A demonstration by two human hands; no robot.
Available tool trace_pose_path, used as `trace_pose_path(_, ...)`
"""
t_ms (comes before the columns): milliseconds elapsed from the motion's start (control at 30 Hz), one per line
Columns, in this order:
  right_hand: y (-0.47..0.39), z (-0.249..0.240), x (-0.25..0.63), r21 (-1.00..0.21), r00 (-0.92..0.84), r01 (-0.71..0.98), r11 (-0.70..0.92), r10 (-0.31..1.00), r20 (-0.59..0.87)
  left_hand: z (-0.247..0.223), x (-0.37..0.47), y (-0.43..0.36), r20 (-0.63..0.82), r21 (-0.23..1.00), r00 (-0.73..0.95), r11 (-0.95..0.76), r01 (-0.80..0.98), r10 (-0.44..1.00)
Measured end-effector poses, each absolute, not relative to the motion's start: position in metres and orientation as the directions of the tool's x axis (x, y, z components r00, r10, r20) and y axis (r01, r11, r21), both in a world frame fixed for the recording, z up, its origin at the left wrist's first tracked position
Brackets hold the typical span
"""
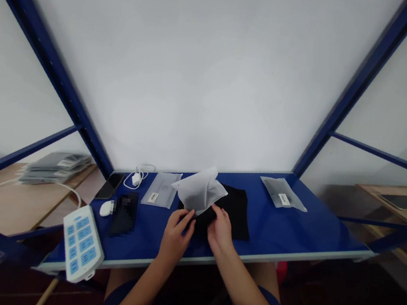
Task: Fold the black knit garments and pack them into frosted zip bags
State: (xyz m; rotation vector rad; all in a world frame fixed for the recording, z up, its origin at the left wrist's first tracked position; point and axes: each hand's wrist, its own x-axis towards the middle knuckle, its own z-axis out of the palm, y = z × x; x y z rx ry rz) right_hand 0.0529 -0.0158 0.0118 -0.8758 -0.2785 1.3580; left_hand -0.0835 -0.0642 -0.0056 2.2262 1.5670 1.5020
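A frosted plastic bag (pixel 200 189) is held up, tilted, above the middle of the blue table. At its lower left edge, my left hand (pixel 174 235) pinches it between thumb and fingers. My right hand (pixel 222 229) has its fingertips closed at the bag's lower right edge, palm turned partly upward. Under the bag and both hands lies a flat piece of black fabric (pixel 238 214), its left part largely covered. Whatever is inside the bag cannot be made out.
Left on the blue table (pixel 275 237) are another frosted bag with a label (pixel 161 190), a dark phone (pixel 109 186), a white cable (pixel 136 178), a white mouse-like item (pixel 106 208) and a power strip (pixel 82 244). A labelled bag (pixel 282 193) lies right. Stacked bags (pixel 53 169) sit on a side shelf.
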Motion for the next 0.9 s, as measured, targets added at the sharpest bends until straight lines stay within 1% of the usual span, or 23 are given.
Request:
trace_pose_path(100,-0.018,0.014,0.054,-0.662,0.151,-0.744,-0.092,0.941,-0.301,-0.009,-0.085,-0.063,0.694,0.503,0.039,-0.523,0.688,0.719)
trace_pose_path(233,-0.026,0.022,0.049,-0.631,0.11,-0.765,-0.128,0.94,-0.323,-0.003,-0.087,-0.062,0.743,0.554,-0.117,-0.508,0.659,0.659)
trace_pose_path(333,-0.032,0.027,0.044,-0.63,0.109,-0.766,-0.128,0.94,-0.323,0.008,-0.088,-0.06,0.765,0.555,-0.198,-0.471,0.686,0.613)
trace_pose_path(433,-0.031,0.028,0.043,-0.631,0.162,-0.77,-0.09,0.93,-0.33,0.015,-0.086,-0.06,0.743,0.575,-0.192,-0.464,0.673,0.641)
trace_pose_path(567,-0.025,0.022,0.045,-0.652,0.312,-0.758,0.021,0.889,-0.335,0.011,-0.074,-0.072,0.674,0.623,-0.103,-0.488,0.612,0.732)
trace_pose_path(633,-0.025,0.016,0.044,-0.717,0.406,-0.694,0.059,0.855,-0.323,0.004,-0.065,-0.08,0.663,0.626,-0.065,-0.506,0.594,0.745)
trace_pose_path(733,-0.028,0.005,0.041,-0.848,0.499,-0.52,0.106,0.843,-0.201,-0.004,-0.052,-0.091,0.68,0.62,-0.051,-0.537,0.572,0.732)
trace_pose_path(800,-0.03,0.0,0.04,-0.896,0.481,-0.427,0.122,0.87,-0.11,-0.005,-0.046,-0.095,0.696,0.612,-0.046,-0.559,0.559,0.716)
trace_pose_path(900,-0.03,-0.001,0.043,-0.938,0.401,-0.337,0.085,0.914,-0.061,-0.001,-0.046,-0.097,0.692,0.63,-0.082,-0.544,0.555,0.718)
